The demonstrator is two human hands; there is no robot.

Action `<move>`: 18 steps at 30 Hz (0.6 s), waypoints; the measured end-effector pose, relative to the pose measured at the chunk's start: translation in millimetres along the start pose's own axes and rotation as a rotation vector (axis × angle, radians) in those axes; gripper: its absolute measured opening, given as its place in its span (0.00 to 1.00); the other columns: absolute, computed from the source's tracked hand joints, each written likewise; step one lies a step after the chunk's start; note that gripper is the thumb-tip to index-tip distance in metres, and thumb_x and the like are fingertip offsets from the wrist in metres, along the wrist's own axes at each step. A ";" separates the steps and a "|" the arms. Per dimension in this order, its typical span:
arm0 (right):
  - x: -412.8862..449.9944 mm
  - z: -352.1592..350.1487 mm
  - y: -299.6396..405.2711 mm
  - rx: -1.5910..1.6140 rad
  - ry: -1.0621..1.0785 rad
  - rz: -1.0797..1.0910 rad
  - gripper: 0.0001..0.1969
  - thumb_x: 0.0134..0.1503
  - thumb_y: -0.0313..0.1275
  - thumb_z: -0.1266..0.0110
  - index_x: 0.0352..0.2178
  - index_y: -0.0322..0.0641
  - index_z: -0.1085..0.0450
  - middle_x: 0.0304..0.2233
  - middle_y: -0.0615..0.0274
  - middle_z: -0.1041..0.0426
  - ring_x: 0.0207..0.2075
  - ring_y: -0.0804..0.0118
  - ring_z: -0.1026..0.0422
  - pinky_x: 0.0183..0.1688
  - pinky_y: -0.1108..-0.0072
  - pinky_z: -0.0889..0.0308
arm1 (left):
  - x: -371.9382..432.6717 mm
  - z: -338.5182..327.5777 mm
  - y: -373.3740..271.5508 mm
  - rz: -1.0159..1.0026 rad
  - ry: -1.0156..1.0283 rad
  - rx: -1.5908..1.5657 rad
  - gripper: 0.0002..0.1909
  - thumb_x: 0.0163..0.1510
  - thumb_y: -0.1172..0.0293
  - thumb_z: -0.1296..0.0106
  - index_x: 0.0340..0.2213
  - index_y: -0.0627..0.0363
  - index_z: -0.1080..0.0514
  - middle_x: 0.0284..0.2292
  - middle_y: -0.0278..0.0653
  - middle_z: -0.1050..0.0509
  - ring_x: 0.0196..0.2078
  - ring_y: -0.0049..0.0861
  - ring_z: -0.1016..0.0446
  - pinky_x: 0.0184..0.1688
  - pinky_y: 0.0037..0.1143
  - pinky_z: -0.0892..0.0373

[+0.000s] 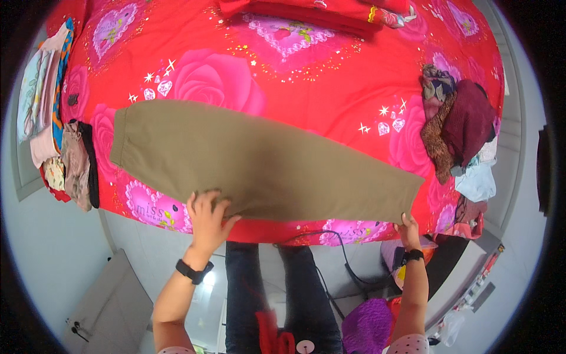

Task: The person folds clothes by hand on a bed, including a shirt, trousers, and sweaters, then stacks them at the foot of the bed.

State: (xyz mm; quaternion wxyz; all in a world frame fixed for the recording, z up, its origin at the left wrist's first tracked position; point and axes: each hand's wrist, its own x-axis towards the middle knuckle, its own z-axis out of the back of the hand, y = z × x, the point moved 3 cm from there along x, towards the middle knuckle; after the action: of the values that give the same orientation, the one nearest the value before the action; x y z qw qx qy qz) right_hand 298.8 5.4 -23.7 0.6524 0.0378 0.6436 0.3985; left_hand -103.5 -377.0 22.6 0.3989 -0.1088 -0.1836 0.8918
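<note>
A pair of olive-brown trousers [265,168] lies lengthwise across the red printed bedspread [318,106]. They look folded leg over leg, with the elastic-looking waistband [118,137] at the left and the narrow hem [415,199] at the right. My left hand [208,220] is at their near edge, fingers spread over the cloth; whether the fingertips press on it is hard to tell. At the near corner of the hem, my right hand [407,231] pinches the cloth between thumb and fingers.
Folded clothes [48,101] are stacked along the bed's left edge. Crumpled garments [468,124] heap at the right. Folded red bedding [309,13] lies at the far side. Below the bed's near edge hang a black cable [345,252] and a purple cloth [369,325].
</note>
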 end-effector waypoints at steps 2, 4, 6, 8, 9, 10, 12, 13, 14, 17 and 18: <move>4.4 7.2 -1.2 -0.027 0.069 0.022 0.12 0.52 0.36 0.51 0.38 0.46 0.36 0.35 0.73 0.32 0.34 0.76 0.34 0.32 0.82 0.39 | -23.1 -11.5 2.6 0.024 0.004 0.025 0.13 0.37 0.72 0.46 0.29 0.54 0.34 0.36 0.39 0.35 0.42 0.36 0.39 0.50 0.40 0.49; 2.1 9.4 5.0 -0.033 0.080 0.066 0.12 0.52 0.35 0.52 0.38 0.45 0.36 0.34 0.72 0.32 0.34 0.76 0.34 0.33 0.82 0.39 | -39.6 -15.7 19.1 0.110 -0.116 0.087 0.11 0.36 0.76 0.48 0.28 0.54 0.33 0.36 0.39 0.36 0.43 0.35 0.39 0.48 0.38 0.47; -5.8 1.8 17.4 -0.042 0.099 0.108 0.12 0.52 0.35 0.52 0.37 0.45 0.36 0.33 0.72 0.32 0.33 0.76 0.35 0.34 0.82 0.40 | -53.7 -21.6 31.0 0.229 -0.181 0.041 0.11 0.36 0.79 0.50 0.27 0.55 0.33 0.36 0.39 0.35 0.43 0.36 0.39 0.47 0.36 0.46; -21.3 -9.3 32.0 0.010 -0.060 0.160 0.14 0.51 0.38 0.51 0.38 0.45 0.36 0.35 0.70 0.32 0.36 0.74 0.35 0.39 0.81 0.43 | -61.6 -25.6 36.1 0.401 -0.258 0.003 0.12 0.36 0.82 0.52 0.28 0.56 0.32 0.37 0.42 0.36 0.42 0.38 0.39 0.44 0.33 0.43; -22.3 -6.0 36.0 0.002 -0.049 0.171 0.14 0.51 0.38 0.51 0.38 0.45 0.36 0.35 0.70 0.32 0.36 0.74 0.35 0.39 0.81 0.43 | -63.4 -30.1 35.9 0.410 -0.273 0.002 0.12 0.36 0.82 0.52 0.28 0.56 0.32 0.37 0.42 0.36 0.42 0.38 0.39 0.44 0.33 0.43; -24.3 -0.9 39.9 0.031 -0.023 0.217 0.15 0.51 0.39 0.51 0.38 0.44 0.36 0.35 0.70 0.32 0.38 0.73 0.36 0.40 0.81 0.44 | -64.0 -36.7 36.2 0.398 -0.279 -0.008 0.13 0.36 0.82 0.53 0.28 0.56 0.32 0.38 0.43 0.36 0.43 0.39 0.39 0.44 0.34 0.43; -33.2 -8.6 52.2 0.157 -0.061 0.311 0.16 0.50 0.37 0.52 0.40 0.41 0.36 0.37 0.67 0.32 0.40 0.70 0.36 0.43 0.80 0.44 | -64.9 -41.8 27.5 0.398 -0.267 -0.051 0.16 0.36 0.83 0.54 0.32 0.56 0.31 0.46 0.45 0.39 0.49 0.42 0.42 0.49 0.36 0.45; -44.5 -23.7 61.4 0.148 -0.049 0.317 0.16 0.50 0.37 0.52 0.40 0.41 0.36 0.37 0.67 0.32 0.40 0.70 0.36 0.43 0.80 0.44 | -63.3 -37.2 18.0 0.410 -0.278 -0.052 0.16 0.36 0.83 0.54 0.32 0.56 0.31 0.46 0.45 0.39 0.49 0.42 0.42 0.49 0.36 0.45; -58.7 -40.8 72.8 0.193 -0.018 0.412 0.16 0.50 0.34 0.52 0.40 0.39 0.37 0.38 0.66 0.33 0.41 0.70 0.36 0.44 0.79 0.44 | -59.5 -32.3 5.5 0.315 -0.192 -0.009 0.18 0.36 0.84 0.55 0.33 0.56 0.31 0.47 0.45 0.40 0.51 0.41 0.44 0.52 0.36 0.47; -109.6 -105.8 92.4 0.125 -0.100 0.778 0.18 0.47 0.27 0.52 0.41 0.34 0.38 0.41 0.61 0.35 0.44 0.66 0.37 0.48 0.75 0.44 | -62.3 -35.2 -7.4 0.148 -0.100 -0.123 0.21 0.35 0.86 0.58 0.35 0.57 0.32 0.49 0.45 0.39 0.53 0.40 0.45 0.55 0.36 0.50; -130.1 -144.2 93.7 0.083 -0.138 0.875 0.20 0.45 0.26 0.49 0.42 0.34 0.38 0.42 0.60 0.36 0.44 0.65 0.37 0.47 0.75 0.44 | -64.1 -37.3 -10.8 0.068 -0.082 -0.267 0.22 0.34 0.88 0.60 0.35 0.58 0.32 0.48 0.45 0.38 0.54 0.39 0.44 0.55 0.36 0.51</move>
State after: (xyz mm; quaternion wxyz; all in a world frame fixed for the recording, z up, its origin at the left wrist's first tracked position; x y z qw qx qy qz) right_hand 148.2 -71.8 110.0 0.4617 0.3595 0.5372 0.6075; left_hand -41.4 -409.5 -3.7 0.3424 -0.1306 -0.3132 0.8761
